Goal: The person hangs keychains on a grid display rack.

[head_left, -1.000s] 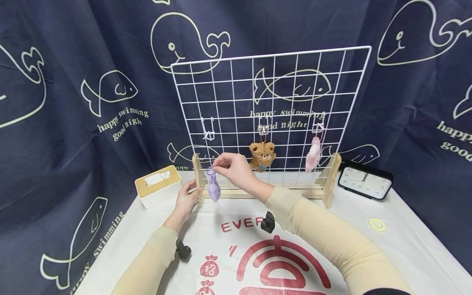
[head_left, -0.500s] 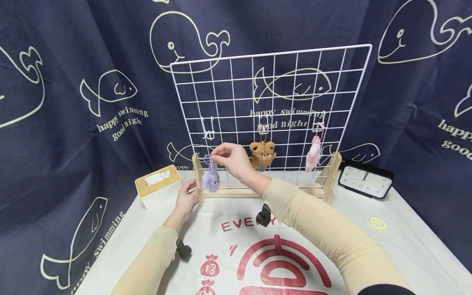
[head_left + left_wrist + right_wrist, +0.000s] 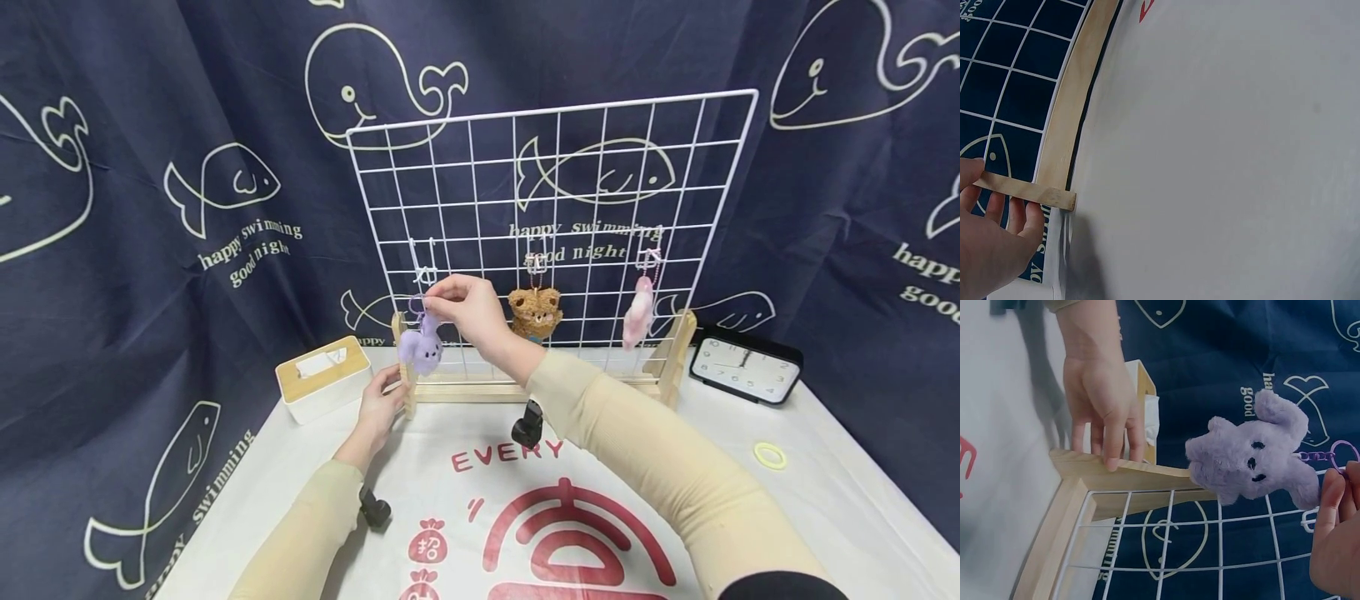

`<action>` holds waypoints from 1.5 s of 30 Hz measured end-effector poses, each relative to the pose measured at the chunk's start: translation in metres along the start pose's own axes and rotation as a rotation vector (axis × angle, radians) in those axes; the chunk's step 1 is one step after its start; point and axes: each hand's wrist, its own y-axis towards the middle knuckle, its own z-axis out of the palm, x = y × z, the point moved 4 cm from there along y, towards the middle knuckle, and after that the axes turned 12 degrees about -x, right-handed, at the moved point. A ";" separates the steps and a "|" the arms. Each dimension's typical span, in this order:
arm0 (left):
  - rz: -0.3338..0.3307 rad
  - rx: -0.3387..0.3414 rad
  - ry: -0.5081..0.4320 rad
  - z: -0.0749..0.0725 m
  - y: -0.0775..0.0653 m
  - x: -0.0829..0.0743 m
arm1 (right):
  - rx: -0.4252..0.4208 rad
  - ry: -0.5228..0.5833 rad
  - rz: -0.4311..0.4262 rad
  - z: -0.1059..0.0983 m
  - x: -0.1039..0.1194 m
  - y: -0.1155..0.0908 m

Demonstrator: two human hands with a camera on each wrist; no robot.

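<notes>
My right hand (image 3: 476,312) pinches the purple ring (image 3: 1346,455) of a plush bunny keychain between thumb and fingers. The fluffy lilac bunny (image 3: 1247,456) dangles by a short purple chain, its dark-eyed face showing in the right wrist view. In the head view it overlaps the left wooden upright of a white wire grid rack (image 3: 551,112). Just above the ring, a white hook (image 3: 426,275) sits on the grid. Low on the left, my left hand (image 3: 378,408) grips the rack's wooden side foot (image 3: 1022,189), thumb on one side and fingers on the other.
A brown bear keychain (image 3: 535,315) and a pink plush keychain (image 3: 638,315) hang from hooks on the grid. A tissue box (image 3: 326,400) stands left of the rack, a clock (image 3: 744,367) right of it. A yellow ring (image 3: 769,456) lies on the white tablecloth (image 3: 450,492).
My right hand has risen and shifted slightly left toward the left hook, carrying the bunny keychain, which has turned to show its face. The left hand has stayed on the wooden foot.
</notes>
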 end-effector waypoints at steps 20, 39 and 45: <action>-0.001 0.004 -0.001 0.000 -0.001 0.002 | -0.031 0.094 -0.005 0.005 0.006 0.008; 0.002 -0.002 -0.026 0.003 -0.002 0.002 | -0.088 0.072 -0.010 0.009 0.002 0.016; 0.006 -0.010 -0.008 0.000 0.001 0.003 | -0.100 0.055 -0.001 0.012 0.000 0.019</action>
